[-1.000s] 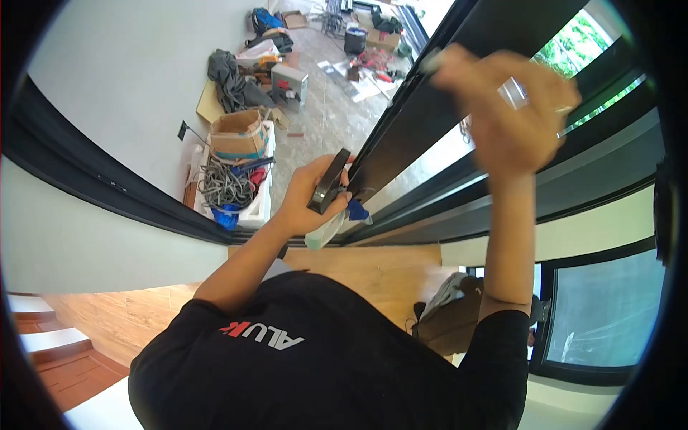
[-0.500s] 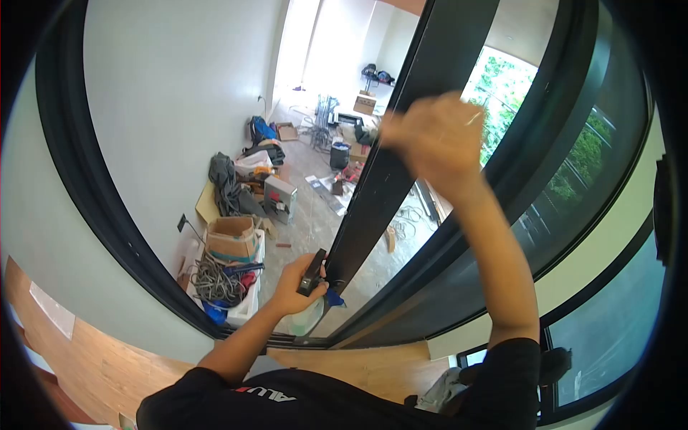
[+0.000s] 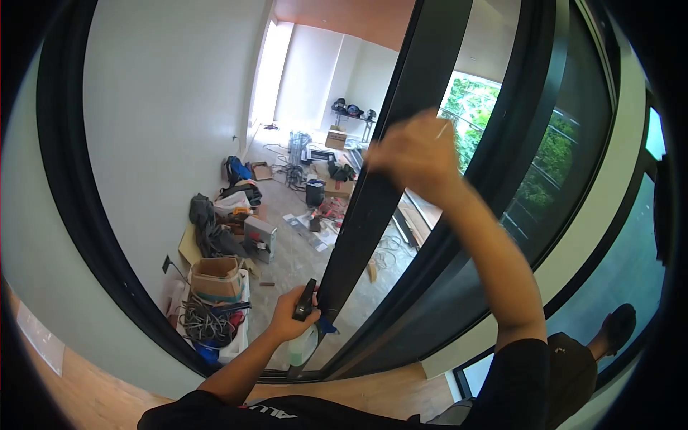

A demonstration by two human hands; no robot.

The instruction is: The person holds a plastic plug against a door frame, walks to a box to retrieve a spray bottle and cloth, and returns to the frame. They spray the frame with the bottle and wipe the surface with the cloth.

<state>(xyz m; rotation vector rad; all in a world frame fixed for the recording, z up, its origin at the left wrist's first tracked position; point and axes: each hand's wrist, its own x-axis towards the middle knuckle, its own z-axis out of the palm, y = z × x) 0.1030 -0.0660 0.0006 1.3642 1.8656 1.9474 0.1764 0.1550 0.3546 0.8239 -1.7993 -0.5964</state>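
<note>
The left hand (image 3: 290, 321) gripped a black handle (image 3: 304, 300) against the door frame (image 3: 365, 193), steadying it; the right hand (image 3: 416, 154) pinched something small higher up.

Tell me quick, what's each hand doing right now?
Left hand: closed on a small black block against the black door frame.
Right hand: closed high on the frame; contents cannot be told.

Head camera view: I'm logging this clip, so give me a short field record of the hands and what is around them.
left hand: grips a black handle against the black door frame; a pale bottle is just below it
right hand: raised, closed against the frame higher up; what the fingers hold is unclear
floor beyond: cardboard box, coiled cables
</note>
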